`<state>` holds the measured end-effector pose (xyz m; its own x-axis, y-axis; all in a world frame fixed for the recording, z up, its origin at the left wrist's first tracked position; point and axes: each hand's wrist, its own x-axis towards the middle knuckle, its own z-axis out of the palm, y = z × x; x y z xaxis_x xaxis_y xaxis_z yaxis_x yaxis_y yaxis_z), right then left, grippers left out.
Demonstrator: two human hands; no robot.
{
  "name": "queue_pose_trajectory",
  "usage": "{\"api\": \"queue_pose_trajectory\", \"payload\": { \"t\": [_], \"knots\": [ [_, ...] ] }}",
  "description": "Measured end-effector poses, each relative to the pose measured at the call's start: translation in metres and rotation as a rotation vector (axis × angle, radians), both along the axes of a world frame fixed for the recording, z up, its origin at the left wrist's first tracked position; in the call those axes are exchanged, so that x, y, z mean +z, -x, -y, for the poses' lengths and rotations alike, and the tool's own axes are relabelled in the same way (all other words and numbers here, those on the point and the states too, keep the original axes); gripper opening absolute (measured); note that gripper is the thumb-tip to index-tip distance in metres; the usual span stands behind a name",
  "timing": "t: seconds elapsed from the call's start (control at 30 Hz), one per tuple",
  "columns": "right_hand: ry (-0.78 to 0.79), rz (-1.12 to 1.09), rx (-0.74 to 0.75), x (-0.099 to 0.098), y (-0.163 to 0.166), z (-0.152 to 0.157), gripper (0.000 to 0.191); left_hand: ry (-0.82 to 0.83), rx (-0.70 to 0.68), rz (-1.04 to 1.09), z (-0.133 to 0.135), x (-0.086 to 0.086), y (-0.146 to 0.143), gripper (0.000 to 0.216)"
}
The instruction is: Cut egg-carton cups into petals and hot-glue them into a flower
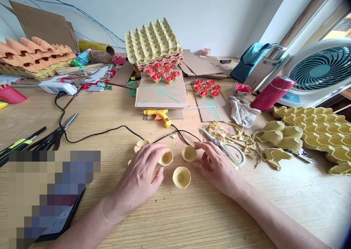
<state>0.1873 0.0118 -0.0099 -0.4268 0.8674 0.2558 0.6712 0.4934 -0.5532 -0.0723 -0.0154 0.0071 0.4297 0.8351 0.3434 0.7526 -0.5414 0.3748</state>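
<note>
Three small cut egg-carton cups stand close together on the wooden table. My left hand (148, 166) curves over the left cup (166, 158), its index fingertip at the rim and its thumb apart. My right hand (218, 165) is beside the right cup (189, 154), finger and thumb spread near its edge; contact is unclear. Nearer to me, between the hands, sits the third cup (181, 178). A petal-cut carton piece (142, 145) shows behind my left hand, which partly covers it. White-handled scissors (231, 152) lie just beyond my right hand.
A yellow glue gun (159, 114) lies behind the cups, its black cord crossing the table. Red carton flowers (161, 73) rest on cardboard. Carton scraps (227, 132) and egg trays (323, 132) are at right, a phone (61, 223) and black scissors (56, 135) at left.
</note>
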Motion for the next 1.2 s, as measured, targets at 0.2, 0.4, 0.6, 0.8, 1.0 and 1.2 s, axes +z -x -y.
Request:
{"api": "queue_pose_trajectory", "payload": {
  "t": [0.2,0.4,0.6,0.8,1.0,1.2],
  "knots": [
    [0.021,0.008,0.003,-0.006,0.008,-0.004,0.056,-0.016,0.064,0.057,-0.003,0.000,0.005,0.043],
    [0.023,0.001,0.010,-0.006,0.014,-0.007,0.058,0.006,0.070,0.075,-0.002,0.000,0.007,0.043],
    [0.036,-0.065,0.014,-0.005,0.010,-0.007,0.042,0.056,-0.009,0.080,0.001,0.004,0.005,0.047],
    [0.075,-0.099,0.023,-0.005,0.003,-0.003,0.038,0.064,-0.191,0.021,0.007,0.009,-0.002,0.045],
    [0.061,-0.098,0.040,-0.008,0.002,-0.003,0.048,0.006,-0.238,-0.090,0.010,0.001,-0.017,0.057],
    [0.088,-0.136,0.058,-0.005,0.001,-0.004,0.040,-0.011,-0.208,-0.103,0.010,0.001,-0.024,0.042]
  ]
}}
